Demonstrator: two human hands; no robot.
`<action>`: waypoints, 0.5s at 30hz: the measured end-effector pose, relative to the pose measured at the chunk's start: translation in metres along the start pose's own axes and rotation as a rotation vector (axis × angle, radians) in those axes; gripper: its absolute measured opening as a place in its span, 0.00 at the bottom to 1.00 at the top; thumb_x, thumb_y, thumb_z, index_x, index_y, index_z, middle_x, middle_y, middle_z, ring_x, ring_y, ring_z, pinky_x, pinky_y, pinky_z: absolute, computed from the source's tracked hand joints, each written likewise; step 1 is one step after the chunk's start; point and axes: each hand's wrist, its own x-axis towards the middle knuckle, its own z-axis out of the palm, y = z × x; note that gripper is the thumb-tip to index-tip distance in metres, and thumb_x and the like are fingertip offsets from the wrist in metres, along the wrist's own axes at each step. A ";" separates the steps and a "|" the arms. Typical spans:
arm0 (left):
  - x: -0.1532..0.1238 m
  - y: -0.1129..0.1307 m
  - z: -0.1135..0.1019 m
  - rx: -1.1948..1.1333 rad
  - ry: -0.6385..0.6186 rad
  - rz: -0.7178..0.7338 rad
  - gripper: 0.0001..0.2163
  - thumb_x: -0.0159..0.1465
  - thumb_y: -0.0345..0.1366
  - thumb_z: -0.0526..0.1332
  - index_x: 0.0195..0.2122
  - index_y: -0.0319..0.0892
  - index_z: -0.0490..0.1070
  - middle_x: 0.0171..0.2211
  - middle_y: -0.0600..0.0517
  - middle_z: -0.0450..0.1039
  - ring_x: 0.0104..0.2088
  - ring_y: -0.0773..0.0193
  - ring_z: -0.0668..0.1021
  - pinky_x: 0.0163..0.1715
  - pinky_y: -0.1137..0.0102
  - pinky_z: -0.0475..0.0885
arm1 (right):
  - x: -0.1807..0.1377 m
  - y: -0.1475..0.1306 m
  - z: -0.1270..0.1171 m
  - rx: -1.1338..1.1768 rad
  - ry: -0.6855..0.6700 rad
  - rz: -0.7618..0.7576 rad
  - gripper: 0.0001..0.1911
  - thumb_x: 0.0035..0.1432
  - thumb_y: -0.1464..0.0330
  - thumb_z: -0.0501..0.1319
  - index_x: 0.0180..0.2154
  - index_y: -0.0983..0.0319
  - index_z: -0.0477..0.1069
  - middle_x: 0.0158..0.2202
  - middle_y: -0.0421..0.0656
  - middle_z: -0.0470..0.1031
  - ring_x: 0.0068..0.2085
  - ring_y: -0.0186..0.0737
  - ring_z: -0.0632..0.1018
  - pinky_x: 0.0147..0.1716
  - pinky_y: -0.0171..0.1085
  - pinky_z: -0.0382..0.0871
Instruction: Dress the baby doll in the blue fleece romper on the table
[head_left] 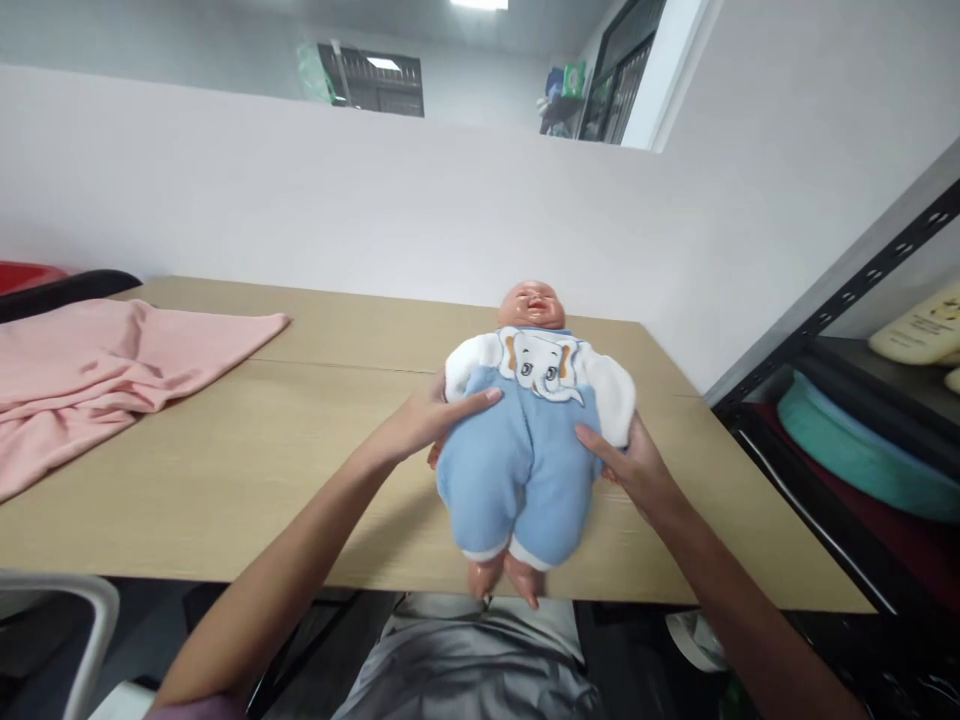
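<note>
A baby doll (529, 480) in a blue and white outfit with an elephant on its chest is held up over the table's front part, head away from me and bare feet toward me. My left hand (427, 415) grips its left-side flank in view, thumb across the blue cloth and fingers hidden behind. On the other flank my right hand (630, 455) does the same, its thumb pressed on the front below the white sleeve. The doll's hands show partly beneath both of mine.
The brown table (337, 430) stretches to a white wall. A pink cloth (120, 370) lies at left, near a red container (30, 276). On the right stands a black shelf with a cream bottle (922, 328) and teal basins (862, 450). A white curved rail (97, 610) is at lower left.
</note>
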 end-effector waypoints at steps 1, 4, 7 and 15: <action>-0.009 0.005 0.002 -0.037 -0.013 -0.010 0.35 0.66 0.63 0.71 0.66 0.46 0.76 0.46 0.44 0.88 0.47 0.41 0.88 0.42 0.52 0.87 | -0.011 -0.005 -0.004 -0.007 0.013 -0.036 0.40 0.56 0.54 0.80 0.65 0.54 0.71 0.36 0.42 0.84 0.33 0.49 0.83 0.24 0.41 0.80; -0.041 0.014 0.012 -0.180 -0.010 0.001 0.35 0.65 0.60 0.74 0.68 0.49 0.74 0.58 0.45 0.85 0.58 0.37 0.86 0.55 0.48 0.86 | -0.044 -0.016 -0.015 -0.053 0.055 -0.126 0.42 0.57 0.53 0.79 0.68 0.54 0.69 0.52 0.49 0.86 0.55 0.62 0.85 0.46 0.52 0.89; -0.078 0.009 0.034 -0.306 0.060 0.038 0.39 0.62 0.56 0.76 0.72 0.54 0.70 0.68 0.47 0.78 0.68 0.38 0.79 0.68 0.48 0.78 | -0.081 -0.018 -0.025 -0.192 0.156 -0.139 0.47 0.54 0.50 0.80 0.69 0.54 0.68 0.62 0.52 0.83 0.64 0.63 0.82 0.59 0.55 0.84; -0.169 -0.069 0.111 -0.515 -0.021 -0.254 0.45 0.48 0.62 0.82 0.65 0.49 0.77 0.61 0.39 0.83 0.61 0.31 0.82 0.62 0.42 0.80 | -0.172 0.053 -0.087 -0.470 0.191 -0.168 0.45 0.46 0.51 0.80 0.67 0.43 0.75 0.58 0.52 0.86 0.58 0.71 0.86 0.55 0.61 0.86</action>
